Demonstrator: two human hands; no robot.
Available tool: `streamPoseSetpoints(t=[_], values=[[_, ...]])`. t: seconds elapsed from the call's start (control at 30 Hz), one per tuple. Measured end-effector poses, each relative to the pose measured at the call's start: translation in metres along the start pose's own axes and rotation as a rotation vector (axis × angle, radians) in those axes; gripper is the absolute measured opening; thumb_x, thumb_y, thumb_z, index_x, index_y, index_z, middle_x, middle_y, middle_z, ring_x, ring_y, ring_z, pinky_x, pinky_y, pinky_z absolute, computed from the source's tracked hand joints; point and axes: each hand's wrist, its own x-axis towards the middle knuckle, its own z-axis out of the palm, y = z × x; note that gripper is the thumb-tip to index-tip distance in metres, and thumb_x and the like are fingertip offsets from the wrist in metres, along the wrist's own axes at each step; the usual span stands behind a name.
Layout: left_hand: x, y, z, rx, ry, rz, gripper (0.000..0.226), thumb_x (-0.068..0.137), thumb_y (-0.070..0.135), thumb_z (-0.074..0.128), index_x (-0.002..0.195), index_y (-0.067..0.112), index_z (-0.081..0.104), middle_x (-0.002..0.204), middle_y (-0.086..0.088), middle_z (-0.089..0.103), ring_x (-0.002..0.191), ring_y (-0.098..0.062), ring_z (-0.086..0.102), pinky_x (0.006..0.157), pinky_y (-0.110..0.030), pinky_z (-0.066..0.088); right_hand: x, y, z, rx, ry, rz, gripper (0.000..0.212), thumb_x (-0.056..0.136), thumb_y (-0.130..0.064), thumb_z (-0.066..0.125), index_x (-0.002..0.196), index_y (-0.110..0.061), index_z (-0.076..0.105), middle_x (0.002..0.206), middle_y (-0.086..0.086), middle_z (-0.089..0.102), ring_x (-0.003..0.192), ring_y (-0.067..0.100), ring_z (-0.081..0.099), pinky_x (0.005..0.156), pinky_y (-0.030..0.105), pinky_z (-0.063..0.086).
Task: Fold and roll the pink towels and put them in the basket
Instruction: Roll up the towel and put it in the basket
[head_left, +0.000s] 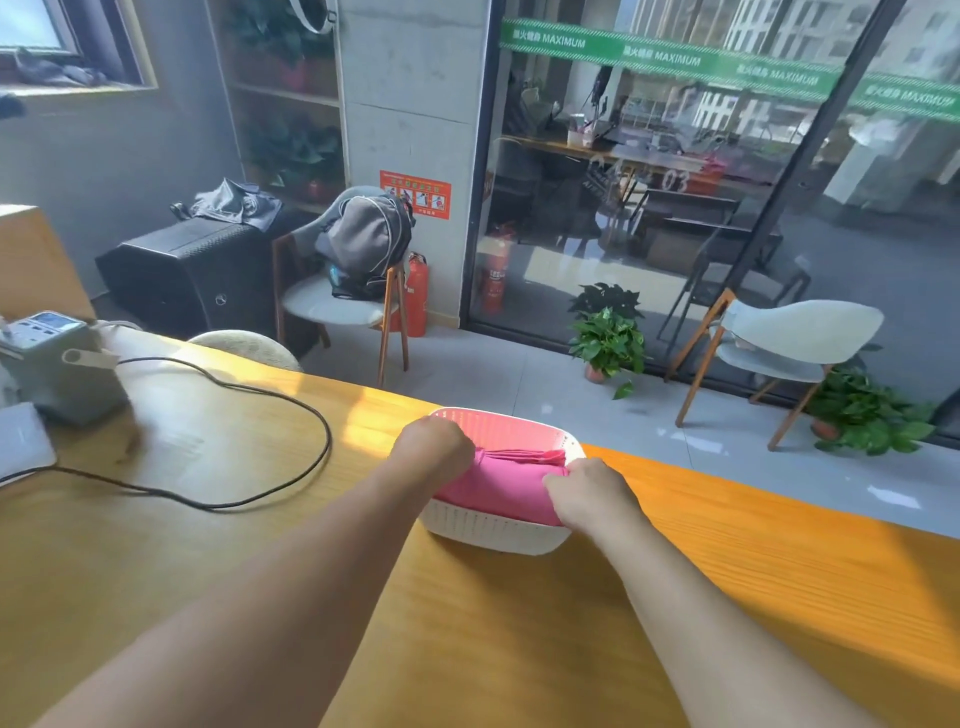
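Head view: both hands gripping a rolled pink towel (493, 491), left hand (431, 449) and right hand (584, 493) at either end, setting it into the white basket (488, 535) on the table (727, 571). Placing stage, pretty much. No telling about other towels.

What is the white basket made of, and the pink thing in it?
The basket looks like white matte plastic: its stiff walls have rows of small holes. The pink towel looks like soft cloth, since it bunches into folds where the hands hold it.
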Motion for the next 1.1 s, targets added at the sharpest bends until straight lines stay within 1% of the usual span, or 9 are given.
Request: streamPoseSetpoints(t=[0.13,0.23,0.33,0.47,0.57,0.73,0.83,0.93,1.1], values=[[0.004,0.005,-0.002,0.108,-0.091,0.014,0.037,0.104,0.024,0.037,0.132,0.007,0.054,0.117,-0.009,0.058,0.108,-0.022,0.056,0.089,-0.026,0.047,-0.003,-0.005,-0.005,-0.03,-0.07,0.026,0.021,0.079,-0.018,0.051,0.1,-0.014,0.053,0.088,0.002,0.057,0.075,0.02,0.053,0.05,0.027,0.031],[0.006,0.006,0.0,0.237,-0.111,0.058,0.039,0.102,0.022,0.039,0.136,0.006,0.051,0.133,-0.012,0.055,0.121,-0.027,0.054,0.098,-0.032,0.046,-0.006,-0.009,-0.008,0.004,-0.141,0.037,0.022,0.071,-0.017,0.058,0.093,-0.014,0.055,0.079,0.0,0.056,0.065,0.016,0.051,0.049,0.023,0.032],[0.009,0.007,0.007,0.402,-0.158,0.15,0.042,0.1,0.017,0.041,0.141,0.012,0.045,0.134,-0.011,0.052,0.12,-0.028,0.053,0.099,-0.036,0.048,-0.005,-0.012,-0.009,-0.033,-0.203,0.034,0.014,0.071,-0.016,0.061,0.082,-0.014,0.054,0.072,0.001,0.053,0.059,0.019,0.048,0.051,0.024,0.031],[0.011,0.005,0.015,0.582,-0.026,0.187,0.043,0.098,0.023,0.046,0.139,0.011,0.046,0.14,-0.014,0.041,0.126,-0.031,0.041,0.099,-0.038,0.043,0.0,-0.017,-0.009,-0.201,-0.162,0.037,0.012,0.075,-0.017,0.066,0.078,-0.015,0.054,0.072,0.001,0.052,0.062,0.021,0.051,0.047,0.022,0.032],[0.012,0.002,0.016,0.625,0.001,0.255,0.036,0.094,0.018,0.05,0.128,0.008,0.056,0.132,-0.014,0.047,0.12,-0.028,0.046,0.092,-0.035,0.047,-0.001,-0.015,-0.007,-0.352,-0.088,-0.017,0.023,0.077,-0.025,0.072,0.091,-0.014,0.058,0.08,0.0,0.054,0.071,0.021,0.056,0.046,0.022,0.033],[0.005,0.005,0.004,0.642,-0.086,0.294,0.022,0.092,0.013,0.056,0.109,0.01,0.068,0.088,-0.003,0.055,0.088,-0.02,0.06,0.082,-0.028,0.054,0.002,-0.012,-0.016,-0.248,-0.082,-0.067,0.026,0.072,-0.031,0.073,0.069,-0.015,0.052,0.065,-0.001,0.053,0.055,0.016,0.05,0.043,0.021,0.032],[0.002,0.017,-0.005,0.612,-0.12,0.33,0.018,0.092,0.018,0.056,0.099,0.01,0.07,0.084,-0.003,0.059,0.078,-0.02,0.057,0.075,-0.026,0.052,0.0,-0.012,-0.015,-0.181,0.012,-0.196,0.033,0.08,-0.048,0.07,0.079,-0.016,0.064,0.079,0.001,0.062,0.073,0.021,0.059,0.053,0.027,0.041],[-0.001,0.02,-0.006,0.597,-0.171,0.352,0.026,0.094,0.024,0.06,0.113,0.01,0.069,0.108,-0.003,0.068,0.096,-0.021,0.064,0.09,-0.028,0.054,-0.003,-0.01,-0.005,-0.102,0.044,-0.316,0.027,0.091,-0.04,0.067,0.107,-0.021,0.075,0.107,0.003,0.069,0.097,0.022,0.062,0.075,0.026,0.048],[0.002,0.011,0.003,0.523,-0.198,0.34,0.029,0.089,0.021,0.069,0.114,0.007,0.069,0.112,-0.009,0.071,0.104,-0.023,0.068,0.093,-0.034,0.054,0.002,-0.01,-0.002,-0.103,-0.054,-0.261,0.014,0.083,-0.027,0.078,0.095,-0.02,0.08,0.096,-0.002,0.073,0.091,0.017,0.065,0.069,0.022,0.043]])
